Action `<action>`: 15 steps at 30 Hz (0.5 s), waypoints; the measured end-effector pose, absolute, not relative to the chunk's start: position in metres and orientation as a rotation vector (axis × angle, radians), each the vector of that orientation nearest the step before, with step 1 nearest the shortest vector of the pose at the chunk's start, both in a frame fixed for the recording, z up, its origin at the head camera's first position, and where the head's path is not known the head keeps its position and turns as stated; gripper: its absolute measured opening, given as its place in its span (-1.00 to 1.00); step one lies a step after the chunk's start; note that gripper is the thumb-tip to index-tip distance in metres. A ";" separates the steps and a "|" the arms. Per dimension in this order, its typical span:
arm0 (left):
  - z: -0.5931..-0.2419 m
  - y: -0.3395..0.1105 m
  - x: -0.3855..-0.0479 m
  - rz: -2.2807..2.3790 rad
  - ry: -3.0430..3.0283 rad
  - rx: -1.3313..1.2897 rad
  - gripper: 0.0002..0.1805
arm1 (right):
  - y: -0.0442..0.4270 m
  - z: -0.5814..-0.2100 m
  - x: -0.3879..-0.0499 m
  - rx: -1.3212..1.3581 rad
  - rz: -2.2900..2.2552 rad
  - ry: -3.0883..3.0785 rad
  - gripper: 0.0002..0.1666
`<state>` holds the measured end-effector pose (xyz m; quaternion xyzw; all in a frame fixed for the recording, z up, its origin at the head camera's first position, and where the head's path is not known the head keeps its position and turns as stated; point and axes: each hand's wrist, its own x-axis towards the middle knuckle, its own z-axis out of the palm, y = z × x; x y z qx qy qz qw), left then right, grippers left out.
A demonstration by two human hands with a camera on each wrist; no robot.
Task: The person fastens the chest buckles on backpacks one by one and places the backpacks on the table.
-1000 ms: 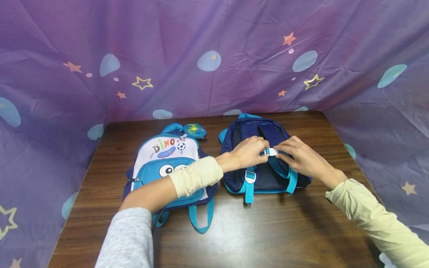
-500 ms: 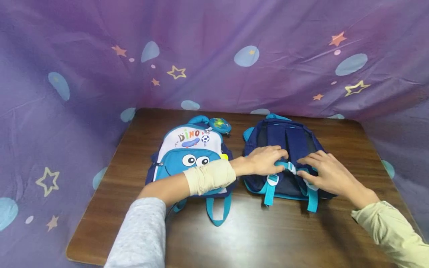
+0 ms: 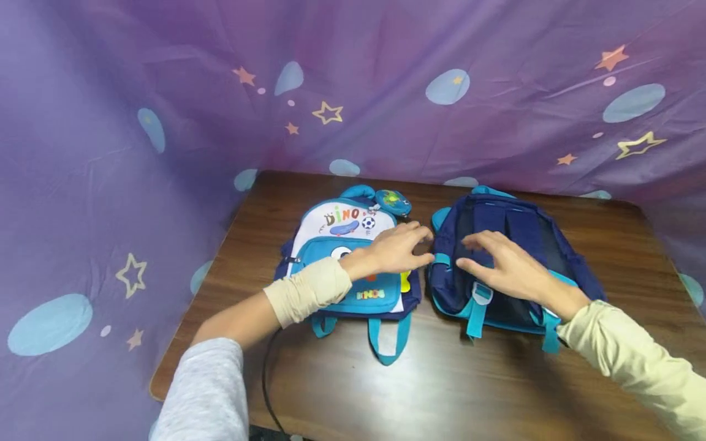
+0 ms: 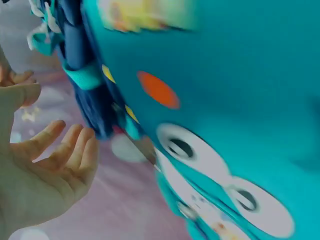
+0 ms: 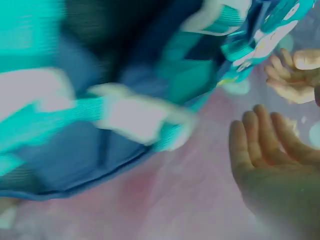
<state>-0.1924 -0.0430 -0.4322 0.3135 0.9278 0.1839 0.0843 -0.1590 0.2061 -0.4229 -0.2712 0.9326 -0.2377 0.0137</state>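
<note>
A navy backpack (image 3: 521, 229) lies with its straps up on the right, trimmed in turquoise. Above it hovers my right hand (image 3: 507, 266), fingers loosely spread and holding nothing. In the right wrist view a blurred white buckle (image 5: 132, 117) sits on a turquoise strap; in the head view my right hand seems to cover it. To the left lies a white and blue dino backpack (image 3: 314, 220), front side up. My left hand (image 3: 394, 250) is over its right side, fingers relaxed around nothing, hiding part of the printed face. The left wrist view shows that face's eyes (image 4: 182, 145) close up.
Both backpacks lie on a brown wooden table (image 3: 430, 380). A small round blue pouch (image 3: 393, 203) hangs at the dino backpack's top. A black cable (image 3: 266, 380) runs down by the left arm. Purple patterned cloth (image 3: 386, 135) rises behind and beside the table.
Both hands have let go of the white buckle on the navy backpack. My left hand has drawn left over the dino backpack. The head view has turned left.
</note>
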 end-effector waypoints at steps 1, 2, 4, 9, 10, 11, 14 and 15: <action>-0.431 -0.052 -0.193 0.542 2.776 0.907 -0.50 | 0.197 -0.421 -0.164 -0.837 -0.711 2.858 -0.35; -0.431 -0.060 -0.193 0.537 2.789 0.881 -0.49 | 0.188 -0.420 -0.170 -0.822 -0.681 2.818 -0.27; -0.432 -0.077 -0.194 0.526 2.808 0.826 -0.46 | 0.170 -0.419 -0.180 -0.800 -0.625 2.755 -0.14; -0.433 -0.121 -0.193 0.532 2.851 0.708 -0.41 | 0.131 -0.423 -0.199 -0.721 -0.574 2.676 0.04; -0.433 -0.130 -0.192 0.536 2.861 0.676 -0.40 | 0.125 -0.423 -0.202 -0.698 -0.580 2.660 0.06; -0.434 -0.139 -0.191 0.553 2.870 0.644 -0.39 | 0.117 -0.424 -0.204 -0.678 -0.594 2.640 0.07; -0.437 -0.169 -0.187 0.606 2.904 0.525 -0.38 | 0.095 -0.425 -0.209 -0.612 -0.627 2.540 -0.03; -0.438 -0.179 -0.185 0.619 2.919 0.476 -0.38 | 0.088 -0.425 -0.211 -0.593 -0.624 2.504 -0.05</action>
